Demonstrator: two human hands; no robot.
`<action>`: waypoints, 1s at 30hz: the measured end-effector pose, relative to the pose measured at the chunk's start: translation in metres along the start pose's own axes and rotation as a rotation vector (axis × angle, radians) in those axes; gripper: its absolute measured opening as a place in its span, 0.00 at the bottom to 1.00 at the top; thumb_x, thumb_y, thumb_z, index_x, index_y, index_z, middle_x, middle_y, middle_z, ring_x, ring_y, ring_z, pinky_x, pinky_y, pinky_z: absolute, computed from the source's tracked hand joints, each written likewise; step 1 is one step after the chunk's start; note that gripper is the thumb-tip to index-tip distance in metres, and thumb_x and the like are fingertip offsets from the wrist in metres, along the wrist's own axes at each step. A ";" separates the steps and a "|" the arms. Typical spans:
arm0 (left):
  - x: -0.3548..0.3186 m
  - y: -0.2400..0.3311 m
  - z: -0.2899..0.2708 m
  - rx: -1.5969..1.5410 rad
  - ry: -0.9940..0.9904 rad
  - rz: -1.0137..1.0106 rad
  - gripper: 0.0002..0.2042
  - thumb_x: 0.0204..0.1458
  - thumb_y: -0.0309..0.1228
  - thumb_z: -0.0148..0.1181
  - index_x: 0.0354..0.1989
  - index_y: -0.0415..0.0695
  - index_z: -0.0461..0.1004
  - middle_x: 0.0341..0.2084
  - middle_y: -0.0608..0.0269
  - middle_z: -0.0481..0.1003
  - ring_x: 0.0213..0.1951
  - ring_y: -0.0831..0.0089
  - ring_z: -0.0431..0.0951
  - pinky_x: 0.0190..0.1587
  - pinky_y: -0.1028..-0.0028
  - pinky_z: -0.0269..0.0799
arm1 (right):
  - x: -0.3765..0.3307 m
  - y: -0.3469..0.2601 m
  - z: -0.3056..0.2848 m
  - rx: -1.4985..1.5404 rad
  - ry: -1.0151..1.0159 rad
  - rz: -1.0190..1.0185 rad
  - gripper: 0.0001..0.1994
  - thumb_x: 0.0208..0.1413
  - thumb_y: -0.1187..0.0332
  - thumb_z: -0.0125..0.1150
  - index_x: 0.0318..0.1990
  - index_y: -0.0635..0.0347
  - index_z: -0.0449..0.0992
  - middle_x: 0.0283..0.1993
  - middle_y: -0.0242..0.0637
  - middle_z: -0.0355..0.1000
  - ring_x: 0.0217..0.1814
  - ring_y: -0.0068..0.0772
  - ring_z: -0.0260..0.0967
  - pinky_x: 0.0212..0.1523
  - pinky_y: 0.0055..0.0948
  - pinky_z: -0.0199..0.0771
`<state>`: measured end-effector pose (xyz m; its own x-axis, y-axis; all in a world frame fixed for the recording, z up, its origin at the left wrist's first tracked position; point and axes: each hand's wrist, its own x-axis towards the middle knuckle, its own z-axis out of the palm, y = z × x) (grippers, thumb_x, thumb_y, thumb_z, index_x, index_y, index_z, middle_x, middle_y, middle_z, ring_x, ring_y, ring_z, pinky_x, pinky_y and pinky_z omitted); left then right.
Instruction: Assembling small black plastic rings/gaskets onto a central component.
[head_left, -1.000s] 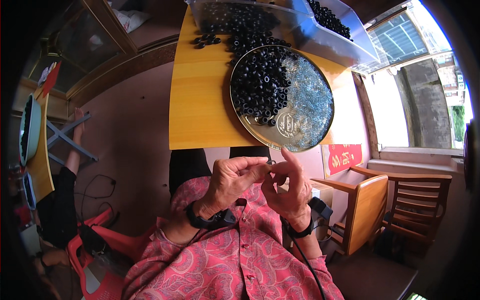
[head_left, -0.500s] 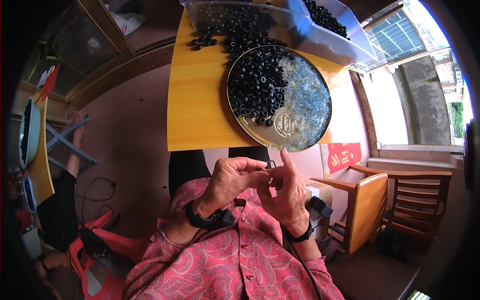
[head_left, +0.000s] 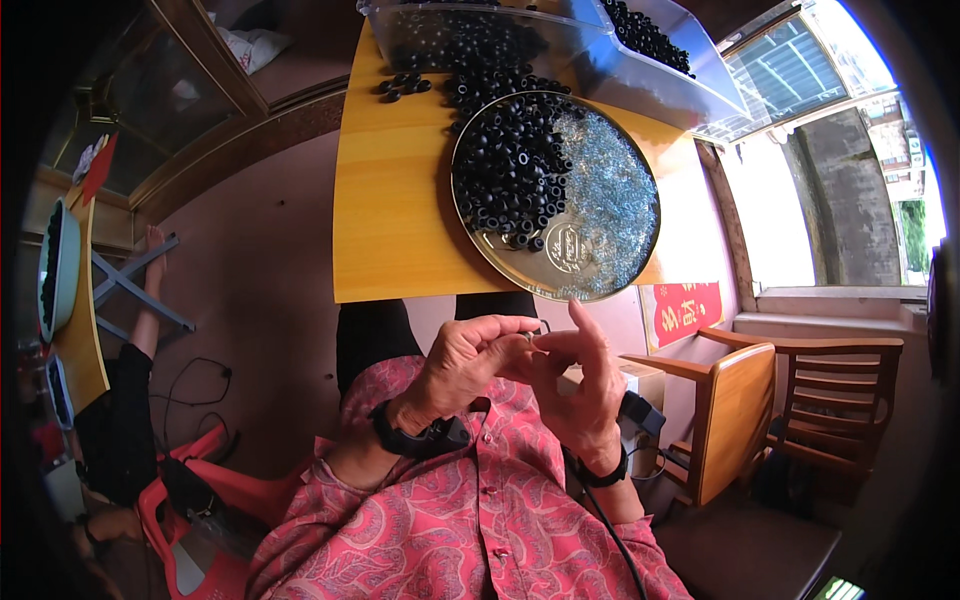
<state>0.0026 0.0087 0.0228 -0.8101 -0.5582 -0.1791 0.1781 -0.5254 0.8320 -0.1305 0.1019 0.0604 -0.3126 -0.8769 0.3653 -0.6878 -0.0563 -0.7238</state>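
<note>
In front of my chest, just off the table's front edge, my two hands meet at the fingertips. My left hand (head_left: 465, 362) is closed in a pinch, with a small black ring (head_left: 543, 326) showing at its fingertips. My right hand (head_left: 578, 375) pinches at the same spot, its index finger raised; what it grips is too small to make out. Beyond them, a round shiny metal tray (head_left: 515, 272) lies on the table. Black rings (head_left: 515, 165) are heaped on its left side, and tiny clear bluish pieces (head_left: 612, 205) are spread over its right.
The tray rests on a yellow wooden table (head_left: 390, 220). More black rings lie behind it, by a clear plastic bin (head_left: 660, 85). A wooden chair (head_left: 735, 420) stands at right, a red plastic chair (head_left: 220, 490) at left. Another person's leg (head_left: 150, 290) shows at far left.
My right hand has turned slightly, its raised index finger shifting a little to the right. My left hand stays nearly in place, and the hands still meet at the fingertips.
</note>
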 end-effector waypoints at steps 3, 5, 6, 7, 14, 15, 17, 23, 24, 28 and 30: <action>0.001 0.002 -0.006 -0.149 0.033 -0.010 0.17 0.60 0.31 0.53 0.53 0.32 0.69 0.38 0.53 0.75 0.31 0.72 0.80 0.41 0.69 0.81 | -0.006 0.006 0.000 0.143 0.086 0.082 0.28 0.50 0.81 0.62 0.60 0.67 0.62 0.37 0.38 0.75 0.31 0.22 0.74 0.32 0.21 0.74; 0.000 0.007 -0.008 -0.231 0.043 0.012 0.17 0.61 0.32 0.52 0.53 0.32 0.69 0.37 0.53 0.74 0.29 0.78 0.76 0.39 0.68 0.83 | -0.005 0.011 0.006 0.212 0.103 0.131 0.26 0.51 0.81 0.61 0.59 0.67 0.63 0.38 0.39 0.75 0.33 0.23 0.74 0.34 0.22 0.74; 0.000 0.008 -0.008 -0.286 0.037 0.017 0.17 0.61 0.32 0.52 0.53 0.32 0.69 0.37 0.54 0.74 0.28 0.80 0.75 0.38 0.69 0.83 | -0.006 0.013 0.010 0.280 0.116 0.180 0.25 0.52 0.81 0.60 0.59 0.66 0.63 0.39 0.40 0.75 0.34 0.24 0.74 0.35 0.22 0.74; 0.000 0.007 -0.008 -0.284 0.036 0.016 0.17 0.61 0.32 0.52 0.53 0.32 0.69 0.37 0.54 0.74 0.28 0.80 0.75 0.38 0.69 0.83 | -0.009 0.016 0.013 0.356 0.087 0.251 0.23 0.55 0.79 0.59 0.58 0.67 0.63 0.42 0.43 0.75 0.38 0.27 0.75 0.39 0.25 0.75; 0.001 0.002 -0.009 -0.393 0.047 0.067 0.16 0.62 0.34 0.50 0.51 0.33 0.70 0.36 0.54 0.74 0.25 0.84 0.71 0.33 0.76 0.82 | -0.003 0.018 0.035 0.560 -0.128 0.313 0.21 0.61 0.66 0.56 0.58 0.68 0.63 0.42 0.43 0.73 0.43 0.29 0.73 0.45 0.27 0.73; 0.001 0.002 -0.010 -0.416 0.047 0.074 0.16 0.62 0.35 0.50 0.50 0.34 0.71 0.36 0.55 0.74 0.25 0.83 0.71 0.33 0.77 0.82 | 0.000 0.018 0.033 0.544 -0.217 0.319 0.24 0.63 0.62 0.54 0.61 0.68 0.60 0.37 0.38 0.71 0.37 0.24 0.70 0.39 0.23 0.71; 0.001 0.003 -0.011 -0.407 0.015 0.090 0.16 0.62 0.35 0.50 0.50 0.34 0.71 0.36 0.55 0.74 0.25 0.83 0.72 0.32 0.78 0.81 | 0.005 0.007 0.031 0.727 -0.260 0.406 0.25 0.63 0.61 0.54 0.61 0.68 0.59 0.36 0.35 0.69 0.34 0.22 0.67 0.37 0.22 0.69; 0.000 0.004 -0.011 -0.451 0.026 0.059 0.15 0.62 0.33 0.51 0.50 0.34 0.71 0.35 0.56 0.75 0.25 0.83 0.73 0.31 0.79 0.81 | 0.010 0.002 0.033 0.828 -0.275 0.535 0.25 0.63 0.65 0.54 0.63 0.68 0.57 0.38 0.34 0.69 0.34 0.19 0.65 0.36 0.20 0.68; 0.000 0.003 -0.012 -0.452 0.043 0.050 0.15 0.61 0.33 0.51 0.50 0.34 0.70 0.34 0.56 0.75 0.25 0.84 0.73 0.31 0.79 0.81 | 0.009 0.006 0.036 0.741 -0.176 0.422 0.24 0.60 0.69 0.57 0.61 0.66 0.60 0.41 0.37 0.70 0.36 0.22 0.68 0.38 0.21 0.69; 0.003 0.007 -0.011 -0.443 0.034 0.035 0.13 0.60 0.29 0.53 0.51 0.36 0.70 0.33 0.60 0.76 0.29 0.80 0.76 0.32 0.75 0.81 | 0.014 0.016 0.031 0.333 -0.005 0.066 0.22 0.49 0.79 0.65 0.54 0.61 0.72 0.49 0.45 0.72 0.46 0.34 0.72 0.45 0.26 0.72; 0.005 0.008 -0.009 -0.365 0.047 0.045 0.12 0.59 0.30 0.54 0.48 0.36 0.71 0.32 0.61 0.76 0.28 0.81 0.76 0.32 0.75 0.81 | 0.020 0.009 0.025 0.244 0.013 -0.005 0.20 0.45 0.82 0.66 0.48 0.58 0.77 0.46 0.44 0.71 0.46 0.38 0.72 0.43 0.29 0.73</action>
<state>0.0050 -0.0046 0.0238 -0.7721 -0.6102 -0.1773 0.4073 -0.6894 0.5990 -0.1266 0.0717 0.0474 -0.3186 -0.8703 0.3756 -0.5111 -0.1760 -0.8413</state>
